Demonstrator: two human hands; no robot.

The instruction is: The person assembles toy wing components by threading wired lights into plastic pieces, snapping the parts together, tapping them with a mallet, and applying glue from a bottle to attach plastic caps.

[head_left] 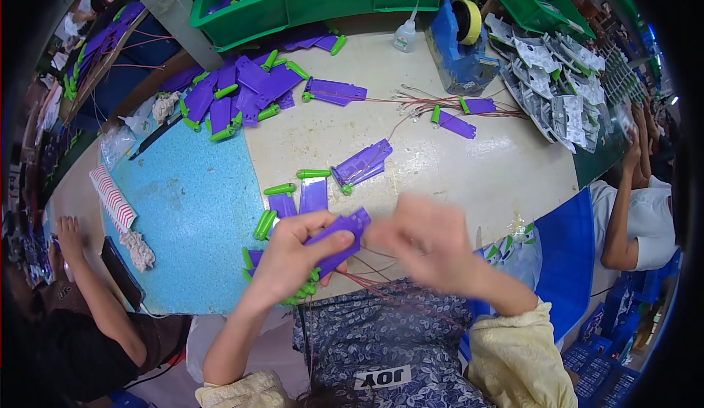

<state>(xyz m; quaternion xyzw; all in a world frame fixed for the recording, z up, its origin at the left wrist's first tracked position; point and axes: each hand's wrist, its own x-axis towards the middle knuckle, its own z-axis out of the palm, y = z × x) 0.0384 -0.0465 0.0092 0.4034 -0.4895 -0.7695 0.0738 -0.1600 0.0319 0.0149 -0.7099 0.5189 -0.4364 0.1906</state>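
Observation:
My left hand is closed on a purple plastic piece, thumb pressed on its upper face. Just right of that piece, my right hand is blurred by motion. Its fingers look curled together, and whatever they may hold is too smeared to make out. Thin reddish wires run below both hands toward my lap. Beyond my hands lie a purple part with a green end and a wire, and two more purple pieces with green ends, one of them upright. Several green ends cluster under my left hand.
A purple-and-green heap lies at the far left, below a green bin. Farther right are a dropper bottle, a blue tape dispenser, a wire bundle and stacked grey parts. People work at both sides.

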